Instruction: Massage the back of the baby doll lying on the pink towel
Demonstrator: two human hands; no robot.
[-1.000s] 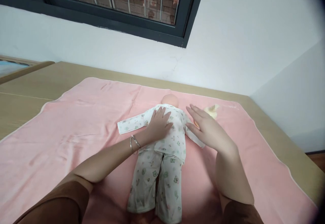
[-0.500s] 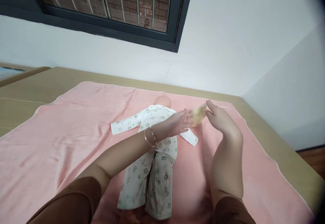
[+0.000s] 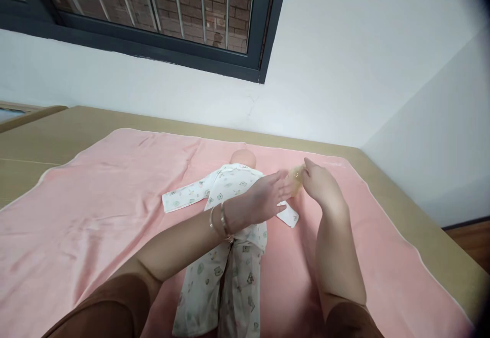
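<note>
A doll with a bald head (image 3: 243, 158) lies on a pink blanket (image 3: 111, 205), dressed in a white printed top (image 3: 229, 185) and matching trousers (image 3: 239, 282). My left hand (image 3: 270, 195), bangles at its wrist, is held over the doll's right-hand side with its fingers stretched out. Just beyond those fingertips is a see-through, pale yellow object (image 3: 296, 180); its exact kind is unclear. My right hand (image 3: 321, 182) is curled against the object's right side and appears to grip it. Part of the object is hidden behind my hands.
The blanket covers most of a wooden surface (image 3: 386, 187), which meets a white wall (image 3: 314, 98) at the back. A dark-framed window (image 3: 214, 57) with bars is set above. A raised wooden edge (image 3: 34, 117) shows at far left.
My right hand has shifted slightly left and its fingers have curled in by the yellow object. My left hand has turned and sits a little lower. The view has tilted slightly.
</note>
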